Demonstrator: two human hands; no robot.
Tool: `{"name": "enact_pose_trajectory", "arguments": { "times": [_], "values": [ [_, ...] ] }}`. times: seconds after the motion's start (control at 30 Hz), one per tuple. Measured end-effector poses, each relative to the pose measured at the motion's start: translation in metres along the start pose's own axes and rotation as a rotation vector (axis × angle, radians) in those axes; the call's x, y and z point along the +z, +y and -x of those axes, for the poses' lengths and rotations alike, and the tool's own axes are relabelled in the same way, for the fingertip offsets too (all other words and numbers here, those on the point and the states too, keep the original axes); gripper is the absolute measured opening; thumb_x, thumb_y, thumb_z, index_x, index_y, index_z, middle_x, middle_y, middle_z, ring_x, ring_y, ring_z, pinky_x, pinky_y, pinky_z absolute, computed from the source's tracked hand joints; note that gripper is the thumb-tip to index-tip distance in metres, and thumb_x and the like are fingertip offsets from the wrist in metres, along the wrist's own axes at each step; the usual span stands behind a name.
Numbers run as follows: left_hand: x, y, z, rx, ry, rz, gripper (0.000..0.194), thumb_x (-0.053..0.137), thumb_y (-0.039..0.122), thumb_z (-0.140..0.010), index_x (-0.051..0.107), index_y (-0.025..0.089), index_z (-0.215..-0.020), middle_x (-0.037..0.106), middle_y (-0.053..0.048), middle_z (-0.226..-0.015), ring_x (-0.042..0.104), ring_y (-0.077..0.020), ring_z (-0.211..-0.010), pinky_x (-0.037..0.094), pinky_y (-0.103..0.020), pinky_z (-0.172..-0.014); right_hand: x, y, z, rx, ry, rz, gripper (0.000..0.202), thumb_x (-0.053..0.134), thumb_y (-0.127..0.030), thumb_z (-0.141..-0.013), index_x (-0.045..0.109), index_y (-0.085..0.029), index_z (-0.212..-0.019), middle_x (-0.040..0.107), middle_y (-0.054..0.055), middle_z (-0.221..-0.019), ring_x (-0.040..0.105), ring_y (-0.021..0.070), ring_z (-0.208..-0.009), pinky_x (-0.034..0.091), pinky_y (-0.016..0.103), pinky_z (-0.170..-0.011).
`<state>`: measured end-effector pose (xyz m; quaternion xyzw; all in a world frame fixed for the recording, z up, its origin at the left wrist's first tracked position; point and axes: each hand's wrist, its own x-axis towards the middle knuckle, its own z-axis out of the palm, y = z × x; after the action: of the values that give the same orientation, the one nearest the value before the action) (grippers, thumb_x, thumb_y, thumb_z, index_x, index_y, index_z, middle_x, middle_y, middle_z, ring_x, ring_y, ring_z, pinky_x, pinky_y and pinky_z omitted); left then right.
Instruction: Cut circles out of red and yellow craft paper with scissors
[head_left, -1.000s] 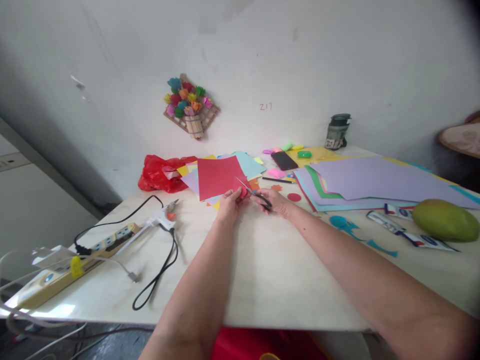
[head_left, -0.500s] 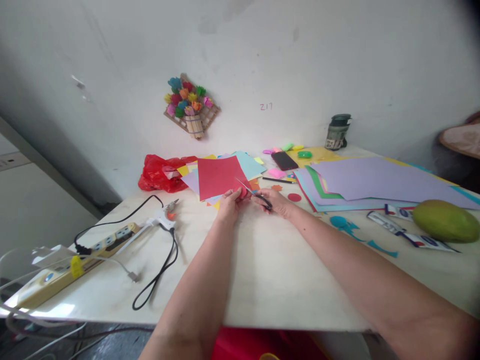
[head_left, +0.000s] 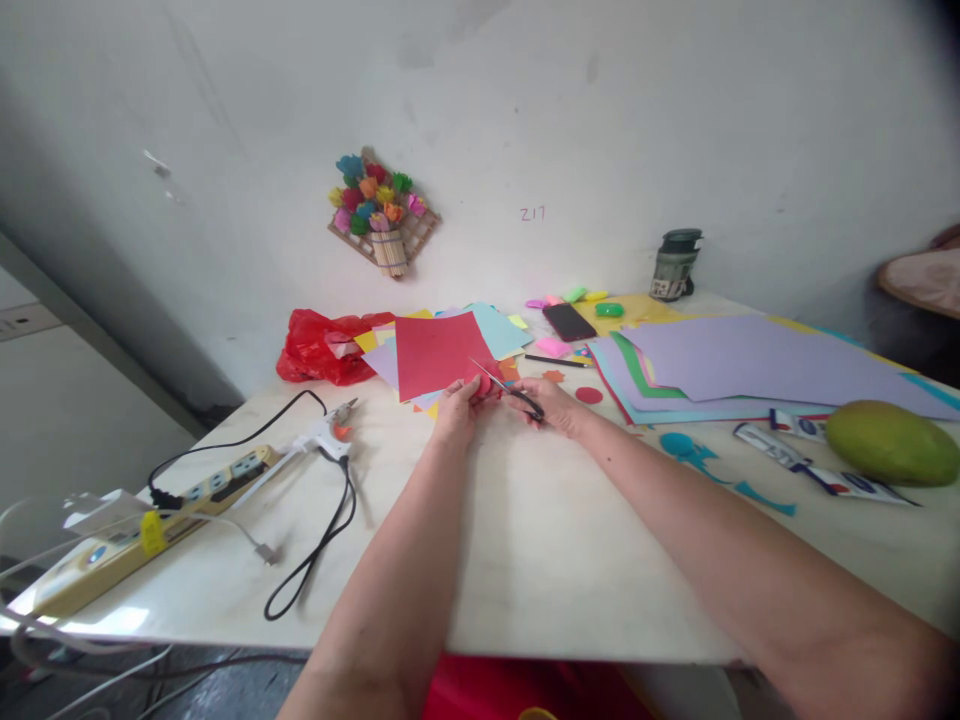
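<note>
Near the middle of the table, my left hand point(head_left: 457, 412) pinches a small red paper piece point(head_left: 484, 384). My right hand point(head_left: 550, 405) is closed around the black handles of a pair of scissors point(head_left: 496, 378), whose blades point up and left across the red piece. Just behind both hands lies a large red sheet point(head_left: 437, 352) on top of other coloured sheets. A red paper circle point(head_left: 589, 395) rests to the right of my right hand, near an orange cut-out point(head_left: 553, 376).
A glue gun point(head_left: 328, 436) and a power strip point(head_left: 217, 490) with cables lie at left. Red plastic bag point(head_left: 319, 347), phone point(head_left: 568, 322) and pencil point(head_left: 559, 361) lie farther back. At right are large purple sheets point(head_left: 765, 360), blue scraps point(head_left: 686, 450), tubes point(head_left: 772, 446) and a green mango point(head_left: 891, 443).
</note>
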<state>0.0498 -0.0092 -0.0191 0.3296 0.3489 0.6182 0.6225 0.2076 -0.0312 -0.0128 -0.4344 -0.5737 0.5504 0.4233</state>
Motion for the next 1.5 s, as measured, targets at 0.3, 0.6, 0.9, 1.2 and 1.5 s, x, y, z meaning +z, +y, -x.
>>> {"name": "enact_pose_trajectory", "arguments": {
  "times": [0.3,0.6,0.9,1.2,1.5],
  "values": [
    [-0.0002,-0.0002,0.0000,0.007,-0.002,0.025,0.018,0.073,0.016,-0.069,0.057,0.014,-0.062,0.066,-0.004,-0.062,0.066,-0.0169,-0.062,0.056,-0.032,-0.069,0.0007,-0.0004,0.0004,0.016,-0.003,-0.006,0.038,0.079,-0.033,-0.064,0.058,-0.014,-0.090,0.051,-0.007,-0.044,0.040,0.0062,-0.036,0.032,0.017,-0.033],
    [-0.0009,-0.0012,-0.0025,0.014,0.021,0.042,0.018,0.073,0.016,-0.069,0.057,0.015,-0.062,0.066,-0.005,-0.062,0.066,-0.0177,-0.062,0.057,-0.035,-0.072,0.0004,0.0012,-0.0016,0.011,-0.021,0.007,0.035,0.078,-0.032,-0.065,0.057,-0.014,-0.088,0.050,-0.007,-0.044,0.039,0.0062,-0.035,0.031,0.017,-0.032],
    [0.0012,0.0004,0.0005,0.003,0.015,0.003,0.017,0.073,0.015,-0.070,0.058,0.013,-0.062,0.065,-0.005,-0.062,0.065,-0.0168,-0.060,0.055,-0.032,-0.069,-0.0006,0.0026,-0.0022,0.004,-0.021,-0.006,0.035,0.077,-0.033,-0.068,0.058,-0.014,-0.091,0.053,-0.007,-0.046,0.042,0.0066,-0.036,0.034,0.017,-0.033],
    [0.0004,-0.0008,0.0013,0.014,-0.026,0.004,0.022,0.077,0.019,-0.065,0.056,0.015,-0.061,0.065,-0.004,-0.061,0.065,-0.0170,-0.061,0.053,-0.029,-0.062,-0.0016,0.0064,-0.0046,-0.010,-0.020,0.006,0.034,0.075,-0.035,-0.069,0.060,-0.014,-0.092,0.052,-0.007,-0.048,0.043,0.0066,-0.038,0.035,0.016,-0.034],
    [0.0024,0.0011,0.0027,0.005,0.005,-0.009,0.017,0.074,0.018,-0.066,0.058,0.015,-0.062,0.065,-0.004,-0.060,0.065,-0.0169,-0.060,0.054,-0.030,-0.064,0.0006,0.0009,-0.0011,0.002,-0.001,0.005,0.032,0.075,-0.031,-0.069,0.060,-0.014,-0.091,0.051,-0.007,-0.046,0.042,0.0066,-0.037,0.033,0.016,-0.033]
  ]
}}
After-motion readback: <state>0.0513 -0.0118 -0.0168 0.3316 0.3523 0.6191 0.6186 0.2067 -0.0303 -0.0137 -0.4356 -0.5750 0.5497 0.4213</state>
